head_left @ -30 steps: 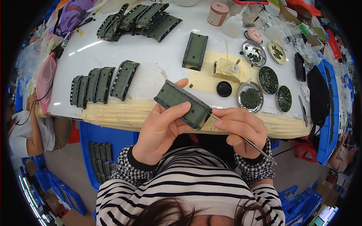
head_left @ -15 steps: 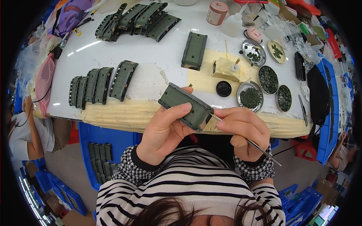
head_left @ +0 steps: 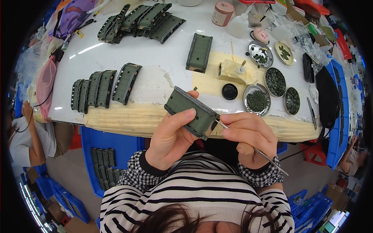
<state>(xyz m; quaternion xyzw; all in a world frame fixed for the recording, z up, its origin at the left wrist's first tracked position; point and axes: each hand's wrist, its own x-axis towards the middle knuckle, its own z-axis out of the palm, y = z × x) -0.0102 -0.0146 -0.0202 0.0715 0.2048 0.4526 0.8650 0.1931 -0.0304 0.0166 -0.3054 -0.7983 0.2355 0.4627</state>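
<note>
My left hand (head_left: pixel 169 134) is closed around a dark green toy tank hull (head_left: pixel 189 110) with ridged, track-like long edges and a camouflage patch at its near right end. My thumb lies across its flat face, beside a small dark hole. In my right hand (head_left: pixel 250 136), a slim metal tool (head_left: pixel 268 158) is pinched between thumb and fingers. Its tip meets the right edge of the hull; whether it grips a tiny part there is too small to tell. The tool's other end sticks out below my right hand. A covering is wrapped around one right-hand finger.
Similar hulls stand in a row (head_left: pixel 93 88), in a pile (head_left: pixel 142 21) and singly (head_left: pixel 199 52). At right are dishes of small green parts (head_left: pixel 257 101), a black cap (head_left: pixel 229 91) and a tape-wrapped block (head_left: pixel 233 72). A blue tray (head_left: pixel 88 155) with hulls sits below the table edge.
The hull and both hands have shifted very slightly, and the hull's near end sits a little lower. The metal tool still touches its right edge.
</note>
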